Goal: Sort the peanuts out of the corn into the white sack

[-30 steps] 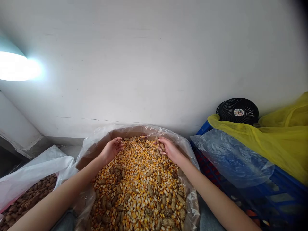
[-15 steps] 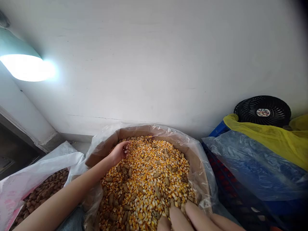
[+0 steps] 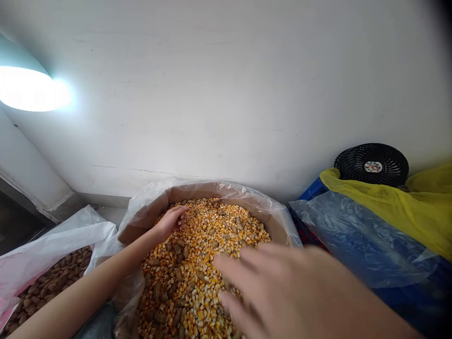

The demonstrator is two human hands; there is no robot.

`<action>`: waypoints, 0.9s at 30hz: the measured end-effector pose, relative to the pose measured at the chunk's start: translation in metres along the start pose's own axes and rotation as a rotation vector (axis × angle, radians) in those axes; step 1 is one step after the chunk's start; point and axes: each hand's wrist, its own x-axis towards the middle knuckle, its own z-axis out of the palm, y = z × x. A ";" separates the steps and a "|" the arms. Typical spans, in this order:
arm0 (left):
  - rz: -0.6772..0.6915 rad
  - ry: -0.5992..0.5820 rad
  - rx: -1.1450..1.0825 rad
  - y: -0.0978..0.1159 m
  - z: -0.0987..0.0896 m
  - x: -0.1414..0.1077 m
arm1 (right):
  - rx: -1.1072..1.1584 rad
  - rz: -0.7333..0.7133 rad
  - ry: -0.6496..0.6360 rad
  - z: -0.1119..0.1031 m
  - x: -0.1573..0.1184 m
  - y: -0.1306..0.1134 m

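Observation:
Yellow and white corn kernels (image 3: 202, 252), with unshelled peanuts (image 3: 179, 252) scattered among them, fill a brown sack lined with clear plastic (image 3: 282, 218). My left hand (image 3: 172, 221) rests at the back left of the corn, its fingers loosely bent and touching the kernels. No object shows in it, though its palm is hidden. Over the right front of the corn is my right hand (image 3: 278, 282), blurred by motion. Its fingers stretch out apart toward the left, and nothing shows between them. It covers part of the corn and the sack's right rim.
At the left, a white bag (image 3: 76, 233) holds brown nuts (image 3: 56, 282). On the right are a blue crate (image 3: 310, 189), clear plastic sheeting (image 3: 356, 235), yellow mesh (image 3: 391, 202) and a black fan (image 3: 370, 162). A lit lamp (image 3: 26, 87) hangs before the white wall (image 3: 212, 94).
My right hand has risen from the lower edge and moved up over the corn. My left hand stays at the same spot, with its fingers a little straighter. The view has shifted slightly.

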 end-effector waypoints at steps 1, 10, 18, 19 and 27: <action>0.010 0.006 0.034 -0.001 -0.001 0.000 | -0.108 0.033 -0.022 -0.009 0.020 0.000; 0.371 -0.019 1.011 0.005 0.014 -0.017 | -0.538 0.495 -0.321 0.045 0.074 0.140; 0.492 -0.136 1.735 -0.019 0.068 -0.005 | -0.298 0.531 -0.218 0.063 0.058 0.159; 0.496 -0.138 1.730 -0.021 0.070 -0.004 | -0.243 0.543 -0.190 0.062 0.057 0.161; 0.291 -0.106 1.265 -0.035 0.043 -0.011 | 0.573 0.584 0.003 0.042 0.059 0.166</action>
